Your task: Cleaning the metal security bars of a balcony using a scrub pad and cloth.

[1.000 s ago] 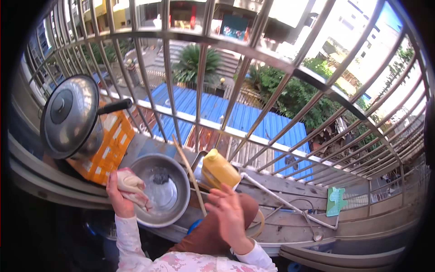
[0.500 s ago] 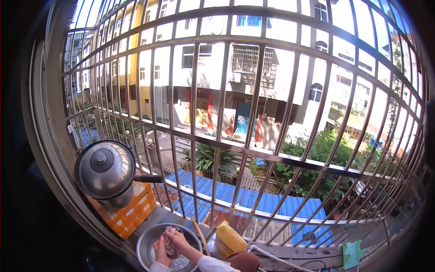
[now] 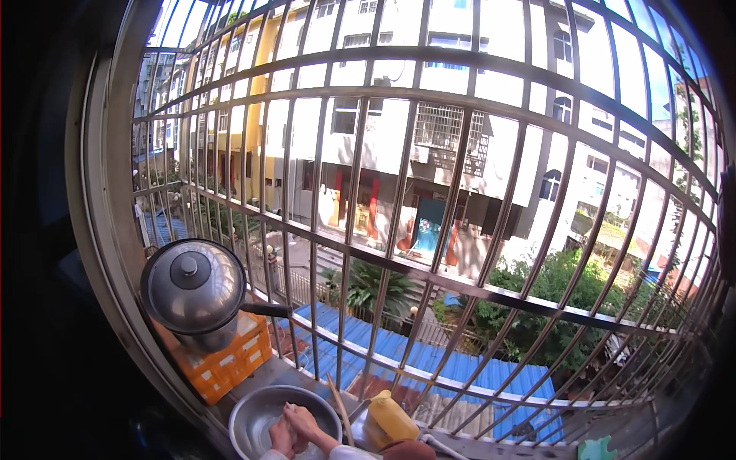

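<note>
Both hands are closed together over a round grey metal basin (image 3: 245,418) at the lower edge of the view. My left hand (image 3: 280,438) is pressed against my right hand (image 3: 304,424), which reaches in from the right, its forearm in a pale sleeve. Whatever lies between the palms is hidden by the fingers. The basin's inside looks shiny, and its near side is cut off or covered by my arms.
A lidded metal pot (image 3: 193,287) with a dark handle stands left on an orange plastic crate (image 3: 234,360). Right of the basin are a wooden stick (image 3: 338,406) and a yellow plastic container (image 3: 392,418). Metal window bars (image 3: 429,272) curve around the far side.
The view has tilted, so the scene sits lower. My hands have drawn closer together; the soft greyish thing visible between them before is now hidden.
</note>
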The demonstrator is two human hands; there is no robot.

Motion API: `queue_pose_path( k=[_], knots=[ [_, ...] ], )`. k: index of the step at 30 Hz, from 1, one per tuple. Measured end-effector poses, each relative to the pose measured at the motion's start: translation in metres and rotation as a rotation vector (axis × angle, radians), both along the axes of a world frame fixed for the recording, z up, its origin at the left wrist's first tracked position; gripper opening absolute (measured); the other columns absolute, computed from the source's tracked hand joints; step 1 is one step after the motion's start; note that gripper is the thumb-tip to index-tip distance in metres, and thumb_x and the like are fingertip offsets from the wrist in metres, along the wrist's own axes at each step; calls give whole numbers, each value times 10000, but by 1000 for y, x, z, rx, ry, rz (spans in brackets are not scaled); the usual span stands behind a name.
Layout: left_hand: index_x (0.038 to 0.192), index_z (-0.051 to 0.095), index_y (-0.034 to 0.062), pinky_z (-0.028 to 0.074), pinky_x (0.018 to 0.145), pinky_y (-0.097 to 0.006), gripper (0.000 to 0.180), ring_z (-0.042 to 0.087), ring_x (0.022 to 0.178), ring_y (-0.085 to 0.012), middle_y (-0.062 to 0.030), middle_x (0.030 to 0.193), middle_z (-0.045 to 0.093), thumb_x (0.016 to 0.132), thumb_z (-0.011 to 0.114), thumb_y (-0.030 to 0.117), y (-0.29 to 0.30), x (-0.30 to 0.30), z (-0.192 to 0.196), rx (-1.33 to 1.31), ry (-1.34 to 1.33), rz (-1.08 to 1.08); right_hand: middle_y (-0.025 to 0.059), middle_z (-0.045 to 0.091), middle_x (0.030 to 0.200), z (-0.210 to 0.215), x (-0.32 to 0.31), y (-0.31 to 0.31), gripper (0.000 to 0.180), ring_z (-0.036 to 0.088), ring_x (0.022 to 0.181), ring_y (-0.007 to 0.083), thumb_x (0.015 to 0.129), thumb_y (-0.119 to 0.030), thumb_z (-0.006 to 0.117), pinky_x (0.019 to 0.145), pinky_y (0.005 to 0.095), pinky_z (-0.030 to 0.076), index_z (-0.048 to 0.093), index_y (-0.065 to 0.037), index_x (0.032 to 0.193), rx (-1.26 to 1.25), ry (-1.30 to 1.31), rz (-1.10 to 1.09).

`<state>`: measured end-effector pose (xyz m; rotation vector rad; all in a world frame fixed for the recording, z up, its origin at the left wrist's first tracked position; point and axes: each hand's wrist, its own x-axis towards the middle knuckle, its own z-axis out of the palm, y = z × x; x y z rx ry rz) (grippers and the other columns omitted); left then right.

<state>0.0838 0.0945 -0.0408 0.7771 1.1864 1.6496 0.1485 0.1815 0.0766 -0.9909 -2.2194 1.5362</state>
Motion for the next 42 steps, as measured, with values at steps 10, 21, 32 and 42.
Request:
queue_pose_path(
  k=[10, 21, 32, 42],
  knots=[
    [934, 608, 16, 503, 725, -476, 338, 659, 816, -396, -239, 847, 670, 891, 616, 351, -36, 14, 150, -552, 887, 527, 68, 665, 773, -16, -9, 11, 390, 617, 705, 142, 913, -395, 584, 637, 298, 482, 698, -23, 896, -322, 40, 16],
    [958, 637, 35, 527, 721, -354, 294, 663, 794, -230, -137, 891, 682, 693, 758, 70, -83, -31, 49, -468, 497, 520, 252, 689, 1017, -17, 16, -2, 464, 678, 940, 419, 977, -394, 390, 829, 522, 527, 693, -48, 1041, 329, -474, 176],
    [1066, 645, 45, 483, 912, -456, 332, 600, 1036, -401, -232, 1085, 613, 808, 653, 255, -31, -18, 92, -724, 1015, 277, 231, 664, 924, -3, 27, -7, 299, 693, 820, 400, 874, -322, 598, 698, 502, 557, 640, -35, 945, 605, -365, 141],
    [1011, 672, 41, 515, 805, -437, 292, 667, 896, -331, -167, 940, 693, 827, 650, 266, -17, -12, 99, -673, 890, 203, 180, 673, 928, 139, 90, 2, 307, 672, 815, 359, 914, -350, 587, 678, 482, 517, 616, -54, 993, 597, -274, 15]
  ],
)
